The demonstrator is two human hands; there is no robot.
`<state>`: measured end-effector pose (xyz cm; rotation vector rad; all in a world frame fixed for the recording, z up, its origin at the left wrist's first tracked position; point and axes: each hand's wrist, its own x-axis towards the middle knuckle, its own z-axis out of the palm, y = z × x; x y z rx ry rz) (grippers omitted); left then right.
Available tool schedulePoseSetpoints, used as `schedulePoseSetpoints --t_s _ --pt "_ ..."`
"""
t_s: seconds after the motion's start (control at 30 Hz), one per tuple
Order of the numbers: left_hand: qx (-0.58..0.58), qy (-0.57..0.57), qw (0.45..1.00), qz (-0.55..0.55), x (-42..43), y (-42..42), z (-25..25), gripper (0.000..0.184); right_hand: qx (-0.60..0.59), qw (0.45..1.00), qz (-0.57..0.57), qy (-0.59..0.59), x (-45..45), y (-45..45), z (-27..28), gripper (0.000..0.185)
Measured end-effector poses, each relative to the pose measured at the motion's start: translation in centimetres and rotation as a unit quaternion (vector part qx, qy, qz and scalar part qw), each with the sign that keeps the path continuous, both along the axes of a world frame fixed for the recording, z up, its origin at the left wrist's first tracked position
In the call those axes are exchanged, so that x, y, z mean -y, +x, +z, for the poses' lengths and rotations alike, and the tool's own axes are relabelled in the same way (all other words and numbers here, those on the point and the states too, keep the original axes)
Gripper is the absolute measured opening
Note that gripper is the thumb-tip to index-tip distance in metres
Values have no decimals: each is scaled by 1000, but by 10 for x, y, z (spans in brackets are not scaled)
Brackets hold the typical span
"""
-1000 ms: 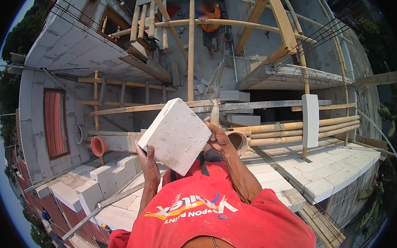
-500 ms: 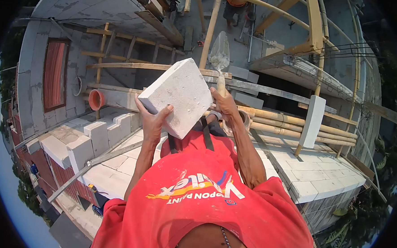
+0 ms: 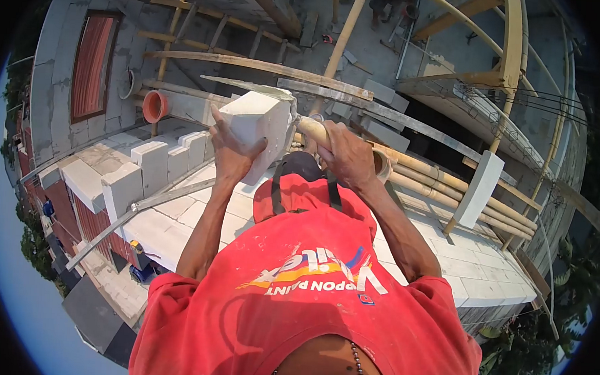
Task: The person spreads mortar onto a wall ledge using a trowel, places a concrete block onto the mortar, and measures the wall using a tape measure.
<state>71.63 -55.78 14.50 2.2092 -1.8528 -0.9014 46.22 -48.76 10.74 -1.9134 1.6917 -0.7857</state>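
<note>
My left hand (image 3: pixel 235 150) grips a white lightweight concrete block (image 3: pixel 251 112) from its side, thumb on the near face and fingers along the far side. The block is tilted and held up in front of my body. In my right hand (image 3: pixel 349 156) is the wooden handle of a trowel (image 3: pixel 312 130), with the fingers wrapped round it. The trowel's blade (image 3: pixel 247 85) lies flat across the block's upper edge, pointing left; whether it touches all along I cannot tell. Some grey mortar shows near the blade's base.
Stepped white blocks (image 3: pixel 124 185) form a wall at left, beside an orange bucket (image 3: pixel 155 106). Bamboo poles (image 3: pixel 442 188) run at right, where a white block (image 3: pixel 479 190) stands upright. A long board (image 3: pixel 265 67) crosses ahead. Another person (image 3: pixel 390 1) is below at the top.
The block has turned so its narrow edge faces up. The trowel, upright beside it before, has swung left and down, its blade now over the block's upper edge.
</note>
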Motion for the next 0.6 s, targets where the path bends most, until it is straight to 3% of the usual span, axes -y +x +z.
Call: schedulePoseSetpoints --t_s 0.07,0.2,0.4,0.53,0.6 --pt "5 -6 1000 0 -7 7 -7 138 3 997 55 -53 3 7 8 57" --pt "-7 -31 1000 0 -16 14 -7 135 -75 982 82 154 6 8 -54 32" --pt "-15 11 999 39 -25 28 -12 132 -73 977 136 147 19 28 -38 26" --pt "2 1 1000 23 -28 36 -17 132 -26 989 142 43 22 39 -19 24" --pt "8 27 999 47 -29 32 -7 134 -55 980 145 124 17 33 -56 23"
